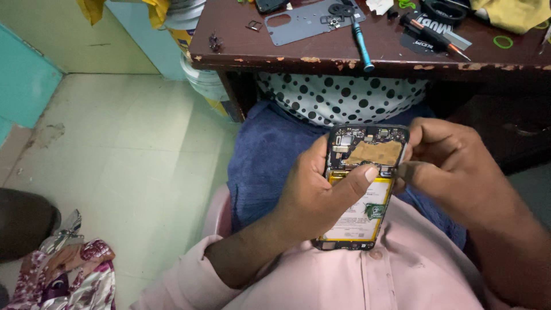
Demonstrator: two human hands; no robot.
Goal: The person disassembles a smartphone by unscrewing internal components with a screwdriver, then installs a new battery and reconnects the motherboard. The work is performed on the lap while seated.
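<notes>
The opened phone (pixel 361 189) is clasped by the left hand (pixel 318 198), thumb pressed on the board, while a thin tool (pixel 408 168) is pinched in the right hand (pixel 453 166) and is best eased in gently beside the battery (pixel 359 212).

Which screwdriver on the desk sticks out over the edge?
The blue-handled screwdriver: its tip end pokes past the desk's chipped front edge. The black and red one lies fully on the desk, farther right.

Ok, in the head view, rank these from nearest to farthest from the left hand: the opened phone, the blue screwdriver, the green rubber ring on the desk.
1. Opened phone: gripped in the left hand, thumb across its yellow battery.
2. Blue screwdriver: on the desk edge, straight above the phone.
3. Green rubber ring: far right of the desk.
</notes>
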